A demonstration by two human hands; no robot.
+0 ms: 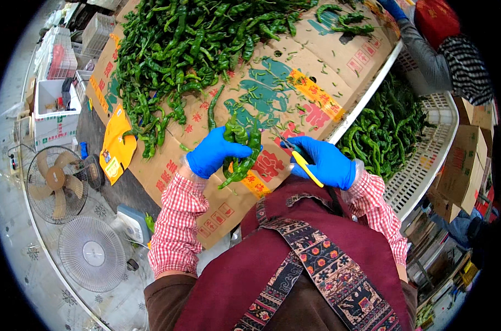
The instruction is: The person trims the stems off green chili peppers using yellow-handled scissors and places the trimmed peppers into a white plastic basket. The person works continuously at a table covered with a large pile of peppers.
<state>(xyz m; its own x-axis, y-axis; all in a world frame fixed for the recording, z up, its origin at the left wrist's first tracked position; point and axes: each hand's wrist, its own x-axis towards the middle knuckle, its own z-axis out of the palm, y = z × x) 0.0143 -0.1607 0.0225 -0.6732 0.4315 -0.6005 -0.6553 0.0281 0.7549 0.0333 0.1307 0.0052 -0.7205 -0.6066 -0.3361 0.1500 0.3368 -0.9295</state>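
The bunch of green peppers (242, 138) is gripped in the left hand (217, 151), fingers and thumb wrapped around its left side, so that the peppers stick out on the far side and hang down on the near side. Its long axis runs roughly from the far side of the cardboard toward the person's chest, with the individual peppers curling this way and that. To the right of the bunch, and about level with it, the right hand (325, 163) is curled around a pair of scissors (300, 160); the yellow handle slants back toward the person, while the blades point left and away — toward the bunch's right edge. The tips look just beside the bunch rather than touching it, though whether the blades are parted is too small to tell. The left hand is the nearer one, being closed on the peppers; the right hand sits a little apart, with only the blades bridging that gap. Beyond the bunch, one loose pepper (213, 113) lies on the cardboard (173, 146) that covers the counter (129, 193), and the big pile of peppers (190, 55) is farther off to the upper left. Small stem pieces (261, 96) are scattered beyond the bunch and to its right — and well to its right stands a white crate (427, 160) with more peppers inside.
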